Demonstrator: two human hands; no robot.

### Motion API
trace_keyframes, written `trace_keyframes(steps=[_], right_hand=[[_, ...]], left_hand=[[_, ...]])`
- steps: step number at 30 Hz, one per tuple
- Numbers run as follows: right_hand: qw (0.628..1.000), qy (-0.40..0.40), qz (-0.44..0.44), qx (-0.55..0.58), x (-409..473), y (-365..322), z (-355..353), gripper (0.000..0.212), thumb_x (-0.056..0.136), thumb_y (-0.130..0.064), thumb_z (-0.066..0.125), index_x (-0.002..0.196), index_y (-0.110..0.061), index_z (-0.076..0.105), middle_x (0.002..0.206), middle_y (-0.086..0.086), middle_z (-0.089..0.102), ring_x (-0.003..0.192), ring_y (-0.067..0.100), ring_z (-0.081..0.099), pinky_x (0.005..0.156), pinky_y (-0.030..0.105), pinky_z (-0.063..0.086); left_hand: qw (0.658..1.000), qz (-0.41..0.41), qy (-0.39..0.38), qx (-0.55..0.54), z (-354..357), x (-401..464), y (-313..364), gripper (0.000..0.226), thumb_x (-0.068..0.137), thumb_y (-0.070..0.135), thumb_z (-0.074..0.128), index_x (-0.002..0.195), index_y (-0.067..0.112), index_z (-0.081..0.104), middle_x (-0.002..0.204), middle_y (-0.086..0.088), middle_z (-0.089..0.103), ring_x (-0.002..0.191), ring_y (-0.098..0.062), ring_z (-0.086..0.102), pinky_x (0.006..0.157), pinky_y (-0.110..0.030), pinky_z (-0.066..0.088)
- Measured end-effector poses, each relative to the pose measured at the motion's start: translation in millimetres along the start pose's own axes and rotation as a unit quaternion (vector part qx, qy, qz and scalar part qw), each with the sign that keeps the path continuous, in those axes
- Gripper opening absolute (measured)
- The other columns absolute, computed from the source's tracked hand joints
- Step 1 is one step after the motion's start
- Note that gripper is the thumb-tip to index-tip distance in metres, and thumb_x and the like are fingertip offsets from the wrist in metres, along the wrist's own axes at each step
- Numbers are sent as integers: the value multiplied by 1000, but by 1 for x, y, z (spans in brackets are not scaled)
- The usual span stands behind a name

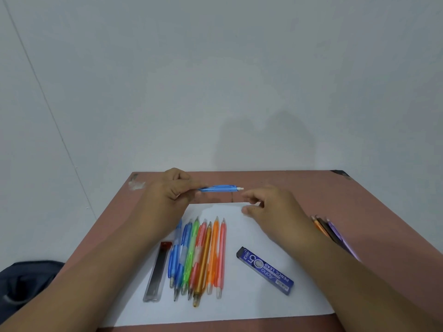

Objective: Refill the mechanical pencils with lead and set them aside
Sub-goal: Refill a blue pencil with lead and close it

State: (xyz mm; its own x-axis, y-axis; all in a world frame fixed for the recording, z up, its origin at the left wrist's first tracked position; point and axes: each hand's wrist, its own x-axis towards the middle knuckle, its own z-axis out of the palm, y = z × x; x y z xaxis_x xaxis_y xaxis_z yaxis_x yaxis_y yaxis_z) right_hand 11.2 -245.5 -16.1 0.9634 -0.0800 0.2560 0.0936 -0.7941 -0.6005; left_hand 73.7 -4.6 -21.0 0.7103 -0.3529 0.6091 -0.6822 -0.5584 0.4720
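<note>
My left hand (pixel 171 188) grips a blue mechanical pencil (pixel 219 188) held level above the table, its white eraser end pointing right. My right hand (pixel 268 207) hovers just right of that end, thumb and fingers apart and holding nothing I can see. Several coloured mechanical pencils (pixel 199 255) lie side by side on a white sheet (pixel 251 305). A clear lead case with a red cap (pixel 157 271) lies left of them. A blue lead box (pixel 265 270) marked 0.5 pencil lead lies to their right.
The brown table (pixel 347 200) stands against a pale wall. A few more pencils (pixel 333 232), orange, dark and purple, lie at the right, partly behind my right forearm. A dark bag (pixel 26 283) sits on the floor at the lower left.
</note>
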Motion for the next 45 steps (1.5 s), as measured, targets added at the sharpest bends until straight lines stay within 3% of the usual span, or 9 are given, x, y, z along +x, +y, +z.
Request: trace_keyframes(steps=[2, 6, 9, 12, 16, 24, 35, 40, 45], right_hand=[[999, -13, -10, -33, 2, 0, 3, 18, 93, -26, 71, 110, -26, 76, 100, -7, 63, 88, 6, 58, 74, 19, 44], [1000, 11, -15, -15, 2, -2, 5, 9, 93, -21, 70, 96, -22, 79, 92, -6, 70, 78, 4, 59, 66, 12, 41], [976, 78, 42, 197, -2, -8, -1, 11, 89, -17, 74, 89, -26, 80, 74, -10, 72, 65, 1, 62, 66, 17, 49], [909, 83, 74, 402, -7, -19, -11, 11, 89, -9, 76, 93, -19, 79, 84, -1, 78, 75, 10, 73, 79, 27, 59], [858, 64, 89, 502, -10, -29, -15, 9, 90, -1, 72, 97, -5, 75, 91, 11, 78, 85, 19, 76, 77, 25, 60], [833, 41, 91, 544, -14, -32, -17, 11, 91, 1, 69, 100, 1, 74, 96, 17, 77, 95, 29, 76, 86, 35, 61], [853, 42, 87, 513, -14, -31, -15, 12, 88, 1, 72, 97, -4, 77, 92, 14, 78, 91, 25, 76, 84, 30, 61], [856, 43, 82, 509, -15, -30, -16, 12, 89, -2, 71, 99, -4, 77, 91, 14, 78, 89, 25, 76, 83, 31, 61], [828, 16, 73, 556, -15, -32, -14, 15, 96, -9, 64, 105, -2, 75, 100, 17, 77, 97, 28, 75, 89, 35, 60]], left_hand=[[1000, -7, -6, 1, 0, 0, 0, 44, 91, 9, 69, 110, 49, 65, 94, 14, 59, 95, 3, 53, 73, -2, 37], [1000, 10, 5, 23, 0, 0, -2, 43, 89, 6, 71, 114, 42, 69, 92, 13, 60, 91, 1, 56, 73, -4, 37], [1000, -3, 0, 28, -2, 0, -3, 39, 91, 8, 69, 114, 39, 72, 92, 17, 58, 94, 2, 55, 73, -7, 37], [999, 7, 5, 37, -2, 0, -2, 41, 89, 5, 70, 112, 38, 72, 92, 14, 60, 89, 2, 57, 73, -6, 37], [999, 14, 21, 43, -3, 0, 0, 40, 87, 2, 72, 111, 34, 75, 91, 10, 63, 87, 3, 57, 74, 0, 37], [999, 16, 27, 25, -3, 0, 1, 46, 86, -1, 72, 113, 37, 71, 91, 17, 59, 95, 14, 52, 76, 2, 36], [998, 45, 30, 12, -3, -1, 4, 52, 85, 0, 74, 114, 41, 65, 90, 8, 63, 95, 5, 56, 76, 0, 38], [997, 67, 22, 12, 0, -1, 3, 53, 86, 0, 72, 120, 39, 64, 92, 18, 59, 91, 8, 55, 76, 0, 38], [998, 23, -5, -50, 1, -4, 21, 39, 91, 22, 69, 115, 52, 64, 88, 11, 61, 91, -4, 58, 72, -5, 43]])
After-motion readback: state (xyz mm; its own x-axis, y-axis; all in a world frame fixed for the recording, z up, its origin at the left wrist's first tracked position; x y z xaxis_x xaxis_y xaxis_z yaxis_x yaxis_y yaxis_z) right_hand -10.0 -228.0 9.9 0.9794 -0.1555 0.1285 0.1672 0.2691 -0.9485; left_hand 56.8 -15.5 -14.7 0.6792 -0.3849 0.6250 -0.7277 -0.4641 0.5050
